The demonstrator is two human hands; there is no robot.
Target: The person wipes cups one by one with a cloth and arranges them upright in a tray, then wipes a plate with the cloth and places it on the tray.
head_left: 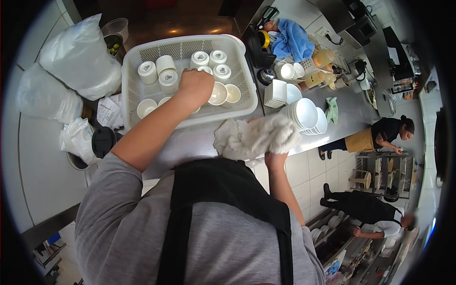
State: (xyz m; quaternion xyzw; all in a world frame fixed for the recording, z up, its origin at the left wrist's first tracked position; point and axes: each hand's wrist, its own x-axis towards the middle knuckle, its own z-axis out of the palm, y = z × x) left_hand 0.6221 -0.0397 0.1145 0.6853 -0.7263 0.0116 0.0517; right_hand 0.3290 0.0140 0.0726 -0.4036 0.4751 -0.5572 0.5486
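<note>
My left hand (197, 88) reaches into a white plastic basket (190, 43) among small white cups. Its fingers bend downward, mostly hidden behind the back of the hand, so I cannot see whether they grip a cup. Beside its edge lies a tilted white cup (218, 94), open side up. Upside-down cups, such as this one (168, 80), stand around the hand, and others face upward nearer me. My right hand (275, 159) is closed on a whitish cloth (259, 137), which covers its fingers and hangs over the counter's front edge.
Stacked white bowls (304, 114) and square dishes (275, 94) stand right of the basket on the steel counter (190, 140). Filled plastic bags (78, 57) and a black-lidded container (103, 141) are at left. Two people (380, 135) work at the right, beyond the tiled floor.
</note>
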